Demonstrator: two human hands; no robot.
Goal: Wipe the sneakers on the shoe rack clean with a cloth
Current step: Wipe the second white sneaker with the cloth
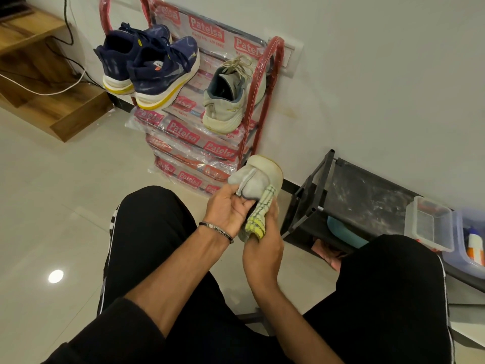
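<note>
While the red metal-tube shoe rack, shelves wrapped in clear printed plastic, stands against the white wall, a person sits facing it on a glossy cream tile floor, black-trousered knees apart. Wooden step-shaped shelving with trailing cables sits at left. A low black-framed rack stands at right, with clear plastic storage tubs just beside it.

On the red rack's top shelf: a pair of navy running sneakers with white-and-yellow soles, heels out, at left. One off-white lace-up sneaker at right, also heel out. Judging by the pairing, its mate is the one off the rack.

That grey-white sneaker in hand is held up between the knees, in front of the rack's lower shelves. Heel end points away, pale sole rim toward the wall. Held off the rack probably so it can be turned and reached from all sides.

Left hand, thin bracelet on wrist, grips the sneaker's upper, fingers curled onto the fabric. It acts as the brace.

Right hand is closed round a bunched white cloth with green-yellow stripes, fingers wrapped under it. Cloth's upper end touches the sneaker's side near the sole. Bunching likely gives a firm pad for rubbing.

Judgement: mid-wipe on this shoe. Can't tell which of the other three are already cleaned; the navy pair shows pale streaks, could be marks or glare.
</note>
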